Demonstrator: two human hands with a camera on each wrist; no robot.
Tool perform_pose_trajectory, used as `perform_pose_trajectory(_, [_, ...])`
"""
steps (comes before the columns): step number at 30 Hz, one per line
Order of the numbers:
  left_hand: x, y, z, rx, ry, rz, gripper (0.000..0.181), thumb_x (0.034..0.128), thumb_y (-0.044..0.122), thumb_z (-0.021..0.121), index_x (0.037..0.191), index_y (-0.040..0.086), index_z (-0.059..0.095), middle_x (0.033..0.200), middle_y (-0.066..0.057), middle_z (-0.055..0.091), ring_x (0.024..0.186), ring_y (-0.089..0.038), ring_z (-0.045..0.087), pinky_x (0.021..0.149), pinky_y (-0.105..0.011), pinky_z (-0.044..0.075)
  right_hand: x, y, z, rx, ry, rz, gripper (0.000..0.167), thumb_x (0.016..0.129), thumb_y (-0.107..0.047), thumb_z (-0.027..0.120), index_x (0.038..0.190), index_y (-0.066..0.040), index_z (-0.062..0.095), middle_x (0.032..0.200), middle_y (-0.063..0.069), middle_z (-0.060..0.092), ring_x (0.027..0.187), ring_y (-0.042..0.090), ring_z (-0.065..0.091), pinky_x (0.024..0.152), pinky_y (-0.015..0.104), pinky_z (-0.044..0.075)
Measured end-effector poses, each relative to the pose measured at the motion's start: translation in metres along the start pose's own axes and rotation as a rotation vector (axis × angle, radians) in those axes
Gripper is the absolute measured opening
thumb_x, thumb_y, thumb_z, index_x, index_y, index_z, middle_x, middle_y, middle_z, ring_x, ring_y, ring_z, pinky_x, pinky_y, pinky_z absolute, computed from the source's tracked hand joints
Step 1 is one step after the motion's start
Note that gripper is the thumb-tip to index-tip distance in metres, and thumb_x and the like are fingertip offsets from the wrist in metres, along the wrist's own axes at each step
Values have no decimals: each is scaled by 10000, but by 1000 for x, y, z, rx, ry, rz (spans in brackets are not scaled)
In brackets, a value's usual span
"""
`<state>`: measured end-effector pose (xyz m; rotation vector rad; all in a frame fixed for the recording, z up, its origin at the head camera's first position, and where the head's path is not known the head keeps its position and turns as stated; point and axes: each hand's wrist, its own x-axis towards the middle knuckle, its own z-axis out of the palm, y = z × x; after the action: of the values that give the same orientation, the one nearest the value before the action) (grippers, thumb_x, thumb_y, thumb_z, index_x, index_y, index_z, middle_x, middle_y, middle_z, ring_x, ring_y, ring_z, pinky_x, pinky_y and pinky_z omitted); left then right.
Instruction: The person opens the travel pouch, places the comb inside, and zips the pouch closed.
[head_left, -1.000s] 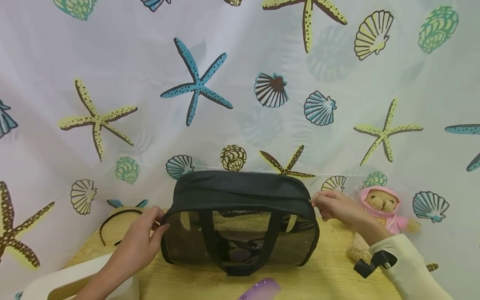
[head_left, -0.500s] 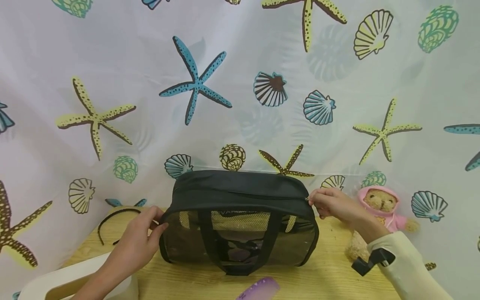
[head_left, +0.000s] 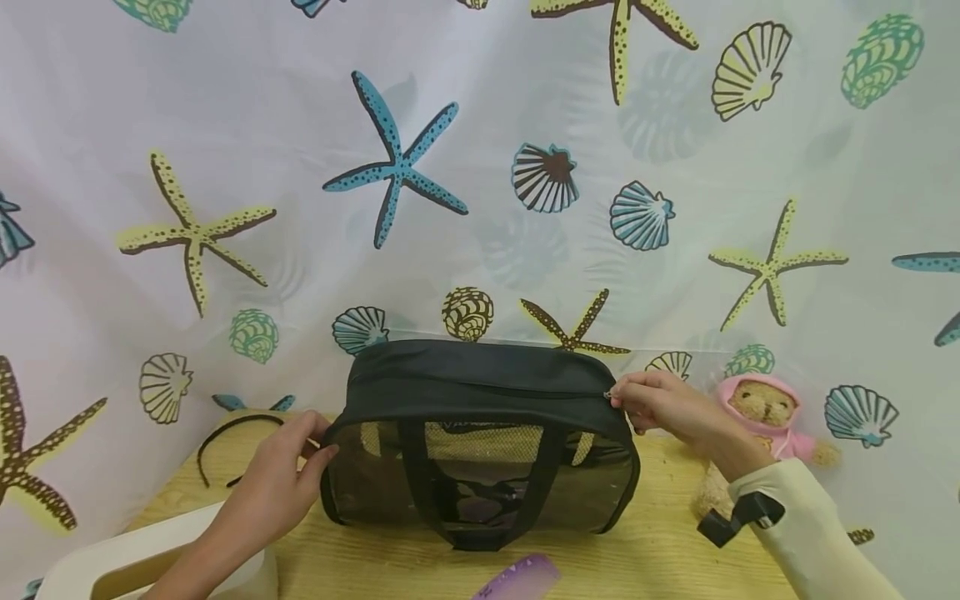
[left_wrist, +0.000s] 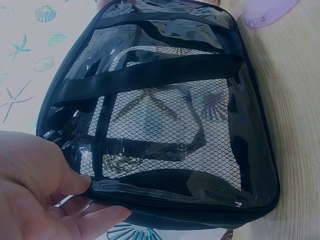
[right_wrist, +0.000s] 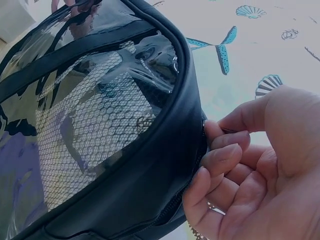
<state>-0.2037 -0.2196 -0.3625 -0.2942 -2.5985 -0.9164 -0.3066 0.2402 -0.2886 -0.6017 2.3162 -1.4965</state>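
Two hands grip: the left hand pinches the left edge of a black bag, the right hand its zipper pull. Between them on the wooden table, the bag stretches left to right, pull at the right end.

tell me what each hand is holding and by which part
Left hand: the black see-through zip bag, pinched at its upper left edge. Right hand: that bag's zipper pull, pinched near the top's right end.
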Motion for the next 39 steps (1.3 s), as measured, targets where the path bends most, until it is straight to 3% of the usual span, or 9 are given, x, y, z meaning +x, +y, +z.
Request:
perform_pose_trajectory(15, [4,4,7,-19,-10,2,97,984,16,649,994,103,608,1000,-41,674,902,-172,656,731,-322,550,-3,-6,-5,-7,-15,30,258,1095,-157,451,961,-16,620,672,-11,369,575,146,252,617,264,351])
perform_pose_trajectory(33, [0,1,5,-4,-4,-2,104,973,8,661,980,100,615,991,-42,668,881,-164,650,708,-301,546,5,-9,0,-16,-68,22,258,1098,-178,442,993,-18,615,687,-15,344,584,137,301,614,264,346])
perform_pose_trajectory(39, [1,1,3,-2,20,22,119,965,-2,666,968,105,616,980,-35,671,880,-166,655,722,-309,548,8,-14,1,-26,-81,15,263,1102,-188,440,992,-12,602,640,-37,328,506,110,300,529,257,286])
